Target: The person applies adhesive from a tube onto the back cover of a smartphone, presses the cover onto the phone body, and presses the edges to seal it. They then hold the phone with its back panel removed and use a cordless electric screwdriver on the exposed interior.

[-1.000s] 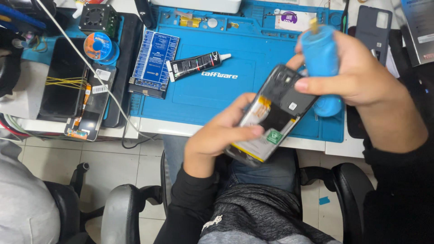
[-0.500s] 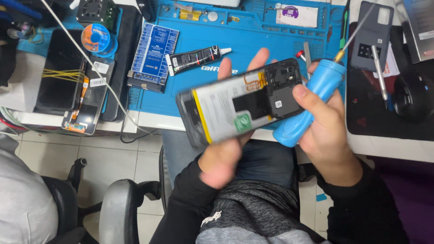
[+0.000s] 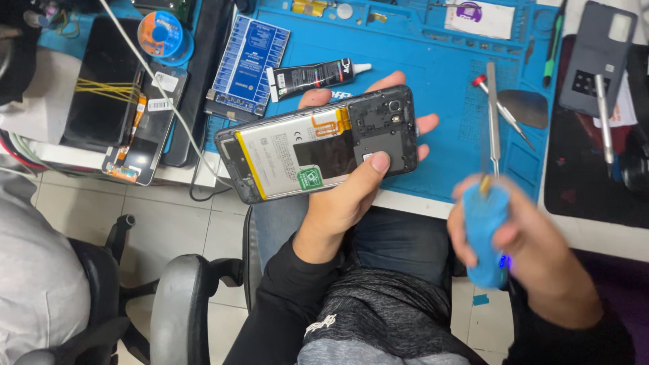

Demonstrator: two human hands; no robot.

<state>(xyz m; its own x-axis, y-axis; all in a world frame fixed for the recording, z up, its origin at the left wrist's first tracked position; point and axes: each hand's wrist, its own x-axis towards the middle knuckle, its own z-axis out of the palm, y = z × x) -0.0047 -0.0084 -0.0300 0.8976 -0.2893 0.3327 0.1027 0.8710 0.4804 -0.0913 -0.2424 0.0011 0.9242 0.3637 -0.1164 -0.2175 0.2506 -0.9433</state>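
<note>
Left hand (image 3: 341, 203): palm up, cradling the opened phone (image 3: 318, 143) from below; fingers spread under its far edge, thumb pressed on the dark cover near the camera end.
Opened phone: back off, battery and yellow flex showing; held level over the near edge of the table, above my lap, camera end to the right.
Right hand (image 3: 534, 257): fingers wrapped tight around the blue electric screwdriver (image 3: 485, 233); blurred, so finer detail cannot be told.
Blue electric screwdriver: upright in my fist, tip end up, off the table edge above my right thigh, well apart from the phone.
Table: blue work mat (image 3: 433, 88) covers the middle.
On the mat: black glue tube (image 3: 312, 73) with white nozzle, just beyond the phone; blue circuit board (image 3: 249, 64) left of the tube; metal tweezers (image 3: 493, 115) and a red-tipped tool (image 3: 500, 109) lying crossed to the right.
Far right: grey phone back cover (image 3: 598, 57) on a dark mat, a thin metal tool across it.
Far left: dark screen panel (image 3: 101, 84) with yellow bands; solder spool (image 3: 161, 34) behind it; white cable (image 3: 162, 88) running across.
Below: black chair armrest (image 3: 179, 297), tiled floor.
</note>
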